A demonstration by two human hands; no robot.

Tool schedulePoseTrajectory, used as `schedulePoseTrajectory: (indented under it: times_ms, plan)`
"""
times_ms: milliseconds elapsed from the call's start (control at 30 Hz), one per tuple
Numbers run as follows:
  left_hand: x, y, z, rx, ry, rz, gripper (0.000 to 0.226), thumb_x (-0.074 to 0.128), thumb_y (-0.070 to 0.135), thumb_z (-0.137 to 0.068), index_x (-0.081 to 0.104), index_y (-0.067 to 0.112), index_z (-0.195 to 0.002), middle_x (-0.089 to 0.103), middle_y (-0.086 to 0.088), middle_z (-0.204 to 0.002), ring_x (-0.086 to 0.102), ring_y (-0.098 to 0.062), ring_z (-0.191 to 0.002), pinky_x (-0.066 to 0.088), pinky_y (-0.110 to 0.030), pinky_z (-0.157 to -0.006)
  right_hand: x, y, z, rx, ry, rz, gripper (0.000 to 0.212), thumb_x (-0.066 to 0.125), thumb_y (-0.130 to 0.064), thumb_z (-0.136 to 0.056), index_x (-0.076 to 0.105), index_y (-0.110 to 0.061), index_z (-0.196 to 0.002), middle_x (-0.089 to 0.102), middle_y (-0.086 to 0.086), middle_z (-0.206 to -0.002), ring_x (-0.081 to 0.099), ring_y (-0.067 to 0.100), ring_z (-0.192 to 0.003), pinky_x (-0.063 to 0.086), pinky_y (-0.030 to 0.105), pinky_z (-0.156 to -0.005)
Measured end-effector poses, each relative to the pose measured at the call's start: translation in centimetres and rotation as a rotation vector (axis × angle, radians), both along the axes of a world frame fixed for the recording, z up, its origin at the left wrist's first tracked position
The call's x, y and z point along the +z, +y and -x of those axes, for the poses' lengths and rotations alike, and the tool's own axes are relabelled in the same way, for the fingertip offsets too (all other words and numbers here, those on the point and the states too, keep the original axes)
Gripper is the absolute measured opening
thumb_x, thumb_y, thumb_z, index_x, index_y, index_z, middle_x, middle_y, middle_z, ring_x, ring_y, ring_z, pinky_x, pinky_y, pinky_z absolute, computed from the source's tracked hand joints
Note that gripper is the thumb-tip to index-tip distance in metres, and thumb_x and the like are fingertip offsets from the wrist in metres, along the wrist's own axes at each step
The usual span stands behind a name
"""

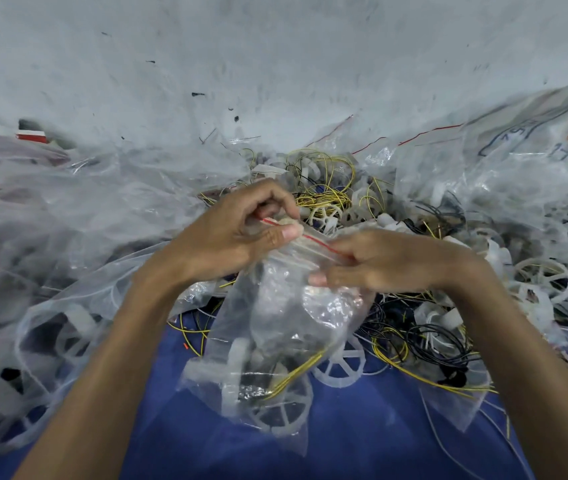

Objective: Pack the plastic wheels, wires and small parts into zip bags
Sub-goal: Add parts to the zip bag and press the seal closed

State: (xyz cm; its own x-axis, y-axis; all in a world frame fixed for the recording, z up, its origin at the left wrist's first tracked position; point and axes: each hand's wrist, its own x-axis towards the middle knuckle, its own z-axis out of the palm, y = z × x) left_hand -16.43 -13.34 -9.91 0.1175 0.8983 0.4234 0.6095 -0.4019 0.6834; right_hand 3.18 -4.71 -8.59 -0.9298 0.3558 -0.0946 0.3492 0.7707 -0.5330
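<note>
The filled bag (275, 327) hangs under its red seal (313, 241), whose length slants from the left hand (227, 237), pinching the far end, to the right hand (379, 261), pinching the near end

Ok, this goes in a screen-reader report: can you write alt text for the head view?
A left hand and right hand pinch the red-lined zip strip of a clear zip bag holding white plastic wheels and yellow wires. Around it, loose wheels, black wires and more clear bags lie on a blue surface.
</note>
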Motion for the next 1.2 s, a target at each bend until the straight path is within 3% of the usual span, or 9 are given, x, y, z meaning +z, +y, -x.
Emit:
schedulePoseTrajectory:
  times_ms: [100,200,300,433,567,733,833,1000,1200]
  plan:
    - [-0.1,0.0,0.8,0.108,0.161,-0.015,0.026,0.061,0.045,-0.082,0.062,0.02,-0.091,0.05,0.003,-0.085,0.05,-0.007,-0.078,0.038,-0.019,-0.071,0.4,1.0,-0.9,-0.042,0.241,-0.105,0.028,0.063,-0.044,-0.077,0.058,-0.021,-0.092,0.064,-0.005,-0.079,0.061,0.003,-0.063,0.049,0.019,-0.06]
    - [0.0,0.0,1.0,0.152,0.196,-0.017,0.024,0.054,0.043,-0.08,0.061,0.021,-0.077,0.047,0.006,-0.079,0.044,-0.002,-0.066,0.032,-0.013,-0.06,0.6,1.5,-1.3,-0.067,0.377,-0.048,0.025,0.063,-0.044,-0.072,0.06,-0.024,-0.086,0.063,-0.005,-0.076,0.061,0.003,-0.056,0.051,0.018,-0.056]
    - [-0.1,0.1,1.3,0.163,0.158,-0.062,0.02,0.054,0.042,-0.083,0.054,0.026,-0.071,0.044,0.007,-0.077,0.042,-0.002,-0.064,0.031,-0.015,-0.06,0.1,1.8,-1.7,-0.06,0.364,-0.095,0.023,0.061,-0.049,-0.072,0.063,-0.026,-0.077,0.064,-0.012,-0.074,0.06,-0.001,-0.067,0.047,0.011,-0.067]
    - [-0.3,0.3,2.3,0.216,0.157,-0.149,0.037,0.059,0.047,-0.086,0.055,0.012,-0.073,0.044,-0.003,-0.083,0.046,-0.011,-0.071,0.036,-0.021,-0.065,-0.2,3.2,-2.8,-0.128,0.248,-0.162,0.031,0.057,-0.051,-0.075,0.063,-0.022,-0.082,0.059,-0.013,-0.106,0.054,0.0,-0.101,0.04,0.014,-0.088]
    - [-0.5,0.2,3.4,0.272,0.122,-0.057,0.048,0.054,0.055,-0.079,0.061,0.007,-0.081,0.053,-0.001,-0.102,0.055,0.001,-0.087,0.043,-0.012,-0.074,-0.7,3.3,-2.8,-0.1,0.246,0.097,0.019,0.057,-0.034,-0.079,0.061,-0.017,-0.074,0.066,-0.013,-0.07,0.063,-0.003,-0.069,0.043,0.004,-0.062]
    - [-0.4,-0.6,4.5,0.271,0.01,0.044,0.038,0.053,0.051,-0.075,0.06,0.014,-0.071,0.067,0.003,-0.07,0.062,-0.005,-0.067,0.047,-0.018,-0.066,-0.7,3.6,-2.9,-0.141,0.501,0.137,0.014,0.066,-0.031,-0.07,0.068,-0.018,-0.073,0.067,-0.001,-0.064,0.06,0.003,-0.059,0.044,0.01,-0.056]
    - [0.1,-0.9,4.5,0.227,-0.104,-0.105,0.025,0.063,0.046,-0.076,0.063,0.022,-0.071,0.069,0.007,-0.068,0.063,0.0,-0.065,0.048,-0.012,-0.065,-0.7,3.6,-3.0,-0.157,0.627,0.175,0.013,0.069,-0.026,-0.068,0.066,-0.014,-0.073,0.065,-0.004,-0.062,0.058,0.001,-0.057,0.045,0.01,-0.057]
    - [0.1,-0.3,4.2,0.224,-0.308,-0.227,0.018,0.074,0.032,-0.068,0.06,0.03,-0.079,0.069,0.009,-0.071,0.066,-0.007,-0.07,0.054,-0.022,-0.071,-0.9,4.1,-2.9,-0.203,0.818,0.228,0.013,0.07,-0.018,-0.068,0.064,-0.016,-0.08,0.064,-0.007,-0.065,0.058,0.005,-0.059,0.048,0.016,-0.058]
    - [-0.9,0.5,4.2,0.318,-0.402,-0.028,0.022,0.069,0.035,-0.067,0.066,0.022,-0.084,0.071,0.01,-0.071,0.066,-0.003,-0.07,0.051,-0.013,-0.068,-2.4,5.3,-2.7,-0.276,0.631,0.288,0.023,0.064,-0.034,-0.074,0.067,-0.013,-0.083,0.064,-0.005,-0.068,0.06,0.006,-0.065,0.047,0.013,-0.063]
